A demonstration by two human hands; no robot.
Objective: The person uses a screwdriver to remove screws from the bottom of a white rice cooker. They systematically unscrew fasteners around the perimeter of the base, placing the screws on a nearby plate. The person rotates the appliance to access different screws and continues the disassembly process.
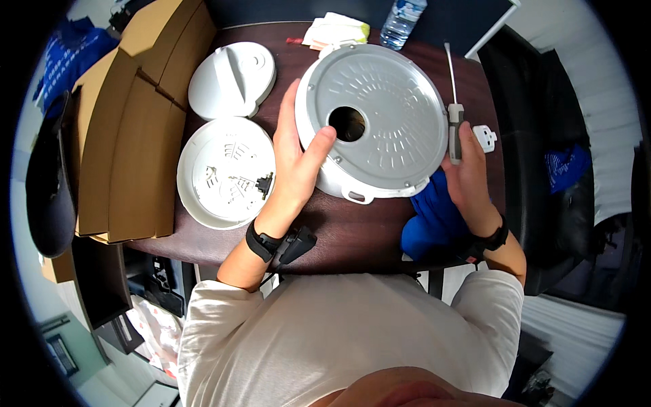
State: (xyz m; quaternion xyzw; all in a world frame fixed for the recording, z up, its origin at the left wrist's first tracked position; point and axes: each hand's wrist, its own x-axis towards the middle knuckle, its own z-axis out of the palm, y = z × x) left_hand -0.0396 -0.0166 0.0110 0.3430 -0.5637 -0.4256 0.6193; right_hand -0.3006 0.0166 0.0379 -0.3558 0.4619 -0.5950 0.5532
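Note:
A round white appliance body (393,102), which looks like a rice cooker's, shows a ribbed grey metal plate with small screws around its rim and a dark round hole. My left hand (298,156) grips its left side, thumb on the plate beside the hole, fingers along the wall. At the right edge, my right hand (468,180) holds a screwdriver (456,125) by its grey handle, blade pointing away from me. Its fingertips are partly hidden by the body. Left of my left hand lies a shallow white round cover (217,193) with slots, small loose bits and a black fitting (264,184).
Behind the slotted cover rests a white lid (234,81) with a handle. Cardboard boxes (129,142) line the left side. A water bottle (403,24) and a crumpled packet (336,30) stand far back. Blue cloth (434,224) and a white socket piece (485,138) are at right.

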